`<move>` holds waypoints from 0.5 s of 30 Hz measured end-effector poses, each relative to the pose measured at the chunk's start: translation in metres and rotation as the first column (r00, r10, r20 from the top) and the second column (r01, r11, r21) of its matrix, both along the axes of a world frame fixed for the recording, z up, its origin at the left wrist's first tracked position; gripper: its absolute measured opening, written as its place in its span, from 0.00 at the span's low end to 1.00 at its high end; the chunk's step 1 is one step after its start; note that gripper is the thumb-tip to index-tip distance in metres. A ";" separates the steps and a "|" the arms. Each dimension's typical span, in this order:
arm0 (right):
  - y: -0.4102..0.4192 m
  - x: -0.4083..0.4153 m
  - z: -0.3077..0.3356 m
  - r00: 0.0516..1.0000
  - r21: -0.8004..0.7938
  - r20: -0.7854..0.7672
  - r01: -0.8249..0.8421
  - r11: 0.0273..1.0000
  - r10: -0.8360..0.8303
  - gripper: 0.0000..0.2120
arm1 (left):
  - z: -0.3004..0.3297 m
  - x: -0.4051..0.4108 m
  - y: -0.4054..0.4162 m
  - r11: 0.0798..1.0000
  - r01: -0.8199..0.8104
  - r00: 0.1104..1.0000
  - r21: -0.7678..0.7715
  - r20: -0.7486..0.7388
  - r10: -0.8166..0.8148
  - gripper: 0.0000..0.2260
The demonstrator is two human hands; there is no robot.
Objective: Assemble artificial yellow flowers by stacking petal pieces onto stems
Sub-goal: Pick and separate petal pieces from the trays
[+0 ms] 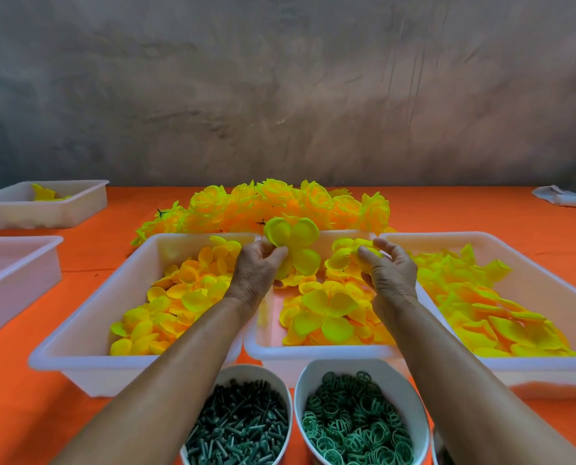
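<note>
An orange cloth covers the counter (pixel 447 213). Three white plastic trays (pixel 78 330) hold thin, cupped yellow petal pieces (pixel 330 313), with finished ruffled flowers (pixel 279 203) heaped behind. The left hand (pixel 256 266) pinches a rounded, lobed petal layer (pixel 293 243) held above the trays. The right hand (pixel 390 266) has its fingers curled round a smaller petal piece (pixel 367 255).

Left hand (pixel 258 263) pinches yellow petal piece (pixel 291 245) above middle tray (pixel 313 352); right hand (pixel 388 270) grips smaller petal piece (pixel 368 258) (partly hidden). Finished flowers (pixel 279 203) piled behind.
</note>
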State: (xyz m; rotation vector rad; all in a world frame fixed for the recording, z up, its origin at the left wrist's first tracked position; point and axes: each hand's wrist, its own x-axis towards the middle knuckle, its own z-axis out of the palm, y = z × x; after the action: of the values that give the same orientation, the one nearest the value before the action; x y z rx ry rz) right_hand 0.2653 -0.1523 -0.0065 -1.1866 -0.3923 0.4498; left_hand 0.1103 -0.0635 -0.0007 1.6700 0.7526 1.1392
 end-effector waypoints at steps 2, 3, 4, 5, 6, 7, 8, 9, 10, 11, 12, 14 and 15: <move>0.000 0.000 0.000 1.000 -0.013 -0.004 -0.010 1.000 0.010 0.16 | 0.000 0.001 -0.001 1.000 0.019 1.000 -0.021 -0.006 -0.019 0.11; 0.000 0.000 0.000 1.000 -0.015 -0.009 -0.014 1.000 0.014 0.17 | 0.000 0.001 -0.001 0.999 0.036 0.999 -0.030 -0.013 -0.036 0.11; 0.000 0.000 0.001 1.000 -0.014 -0.013 -0.017 1.000 0.017 0.18 | 0.000 0.001 -0.002 0.998 0.056 0.998 -0.035 -0.012 -0.057 0.11; 0.000 0.001 0.001 1.000 -0.012 -0.016 -0.020 1.000 0.020 0.20 | -0.001 0.000 -0.002 0.996 0.081 0.997 -0.034 -0.005 -0.081 0.11; 0.001 0.001 0.001 1.000 -0.010 -0.017 -0.022 1.000 0.022 0.22 | -0.002 0.000 -0.002 0.994 0.104 0.995 -0.025 0.001 -0.104 0.10; 0.001 0.001 0.001 1.000 -0.010 -0.015 -0.024 1.000 0.024 0.23 | -0.003 -0.001 -0.002 0.992 0.123 0.992 -0.013 0.001 -0.123 0.09; 0.001 0.001 0.000 1.000 -0.014 -0.008 -0.023 1.000 0.023 0.23 | -0.003 -0.001 -0.002 0.991 0.134 0.991 -0.003 -0.002 -0.134 0.07; 0.001 0.001 -0.001 1.000 -0.023 0.003 -0.017 1.000 0.017 0.24 | -0.004 -0.003 -0.001 0.990 0.139 0.990 0.003 -0.003 -0.139 0.06; 0.002 0.002 -0.001 1.000 -0.036 0.015 -0.009 0.999 0.010 0.24 | -0.004 -0.003 -0.001 0.990 0.142 0.990 0.001 0.000 -0.142 0.07; 0.001 0.002 -0.002 1.000 -0.049 0.022 -0.004 0.999 0.006 0.23 | -0.004 -0.004 0.000 0.989 0.148 0.989 -0.006 0.005 -0.148 0.07; 0.002 0.001 -0.002 1.000 -0.061 0.025 -0.003 0.998 0.005 0.23 | -0.004 -0.004 0.001 0.988 0.155 0.988 -0.016 0.010 -0.155 0.07; 0.002 0.001 -0.002 0.999 -0.082 0.029 -0.014 0.997 0.016 0.23 | -0.004 -0.003 0.001 0.986 0.163 0.986 -0.029 0.021 -0.163 0.06; 0.002 0.000 -0.002 0.999 -0.088 0.032 -0.023 0.996 0.026 0.23 | -0.004 -0.003 0.001 0.986 0.164 0.986 -0.032 0.026 -0.163 0.06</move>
State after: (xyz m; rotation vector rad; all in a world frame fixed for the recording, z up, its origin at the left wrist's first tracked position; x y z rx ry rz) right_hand 0.2657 -0.1504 -0.0087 -1.2774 -0.4196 0.4727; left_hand 0.1072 -0.0621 -0.0051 1.6547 0.6049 1.0241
